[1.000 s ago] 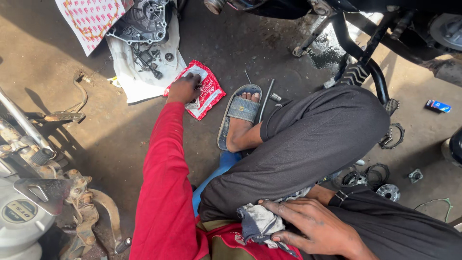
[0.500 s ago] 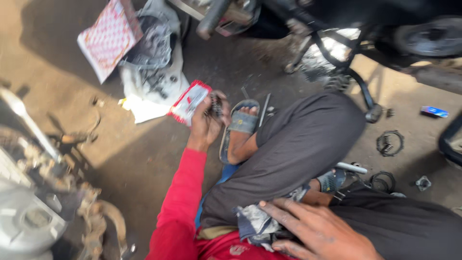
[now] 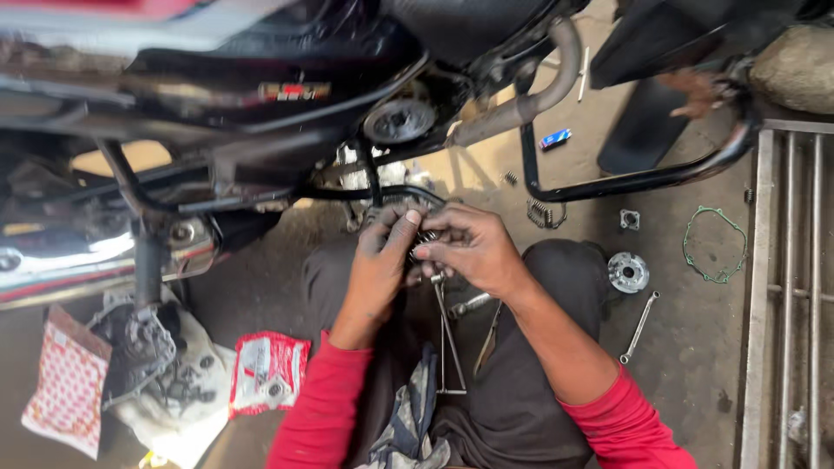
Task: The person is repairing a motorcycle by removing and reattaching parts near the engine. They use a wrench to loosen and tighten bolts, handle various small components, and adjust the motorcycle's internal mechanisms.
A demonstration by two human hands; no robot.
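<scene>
1. L hand (image 3: pixel 380 265) & R hand (image 3: pixel 469 249) are seen together near frame centre, fingertips meeting on a small dark toothed part (image 3: pixel 425 239), gear-like; exact kind can't be told, mostly hidden by fingers.
2. Grip, L: fingers curled, tips pressed against the part from its 9 o'clock side. Grip, R: thumb & forefinger pinched on the part from 3 o'clock; other fingers folded loosely.
3. The part is held in the air just under the motorcycle frame (image 3: pixel 261 95), at 6 o'clock of a round silver engine piece (image 3: pixel 399 121).
4. Both forearms are in red sleeves (image 3: pixel 323 408); dark trousers (image 3: pixel 521 382) are seen under the hands, person seated on the ground.
5. A thin metal rod tool (image 3: pixel 442 339) is seen on the lap at 6 o'clock of the hands, just beside a grey rag (image 3: pixel 410 421).
6. Red-white packet (image 3: pixel 268 372) lies on the ground at 8 o'clock of the hands; further at 8–9 o'clock, engine parts on white cloth (image 3: pixel 152 356) & a red-patterned box (image 3: pixel 68 382).
7. At 3 o'clock of the hands: round silver hub part (image 3: pixel 628 272), a spanner (image 3: pixel 639 326) just below it, small square fitting (image 3: pixel 630 220), green gasket (image 3: pixel 714 245) further out.
8. Black crash-guard tube (image 3: pixel 643 178) runs at 2 o'clock; exhaust pipe (image 3: pixel 539 91) above at 1 o'clock; small blue item (image 3: pixel 554 139) on the ground near it.
9. Metal grate (image 3: pixel 786 287) is seen at far 3 o'clock edge.
</scene>
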